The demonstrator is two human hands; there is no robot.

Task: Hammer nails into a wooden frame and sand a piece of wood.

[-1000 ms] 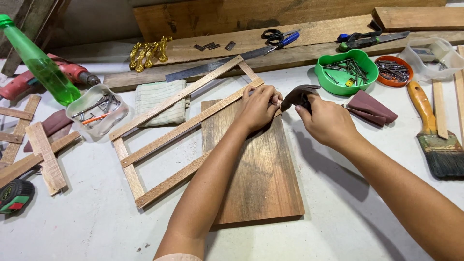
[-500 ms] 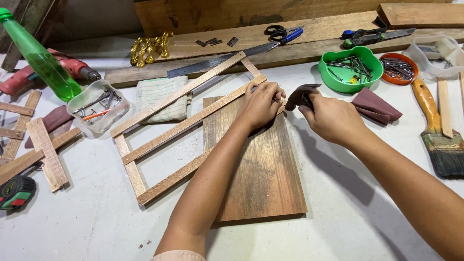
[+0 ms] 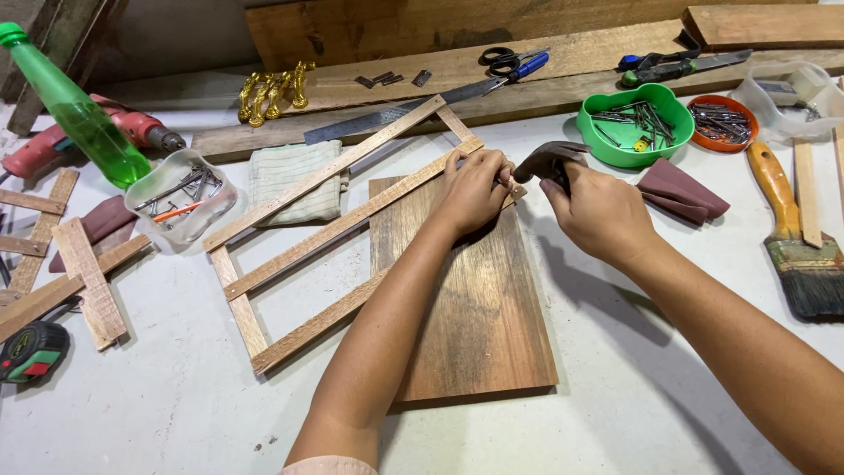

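Wooden frame (image 3: 338, 229): pale raw slats, matt, slightly rough grain. Board (image 3: 466, 299) under it: darker wood, streaky grain, smoother, low sheen. Hammer head (image 3: 547, 160) in right hand (image 3: 598, 211): dark metal, dull. Left hand (image 3: 473, 189) rests on a slat. Tabletop (image 3: 176, 413): off-white, matt, scuffed w/ marks. Green bowl (image 3: 635, 123): glossy plastic, metal nails inside. Bottle (image 3: 79, 114): clear green plastic, shiny. Clear tub (image 3: 180, 198): see-through plastic. Folded cloth (image 3: 294, 180): pale ribbed fabric, soft. Brush (image 3: 791, 229): glossy orange wood handle, metal ferrule, dark bristles. Hooks (image 3: 272, 88): bright gold metal.
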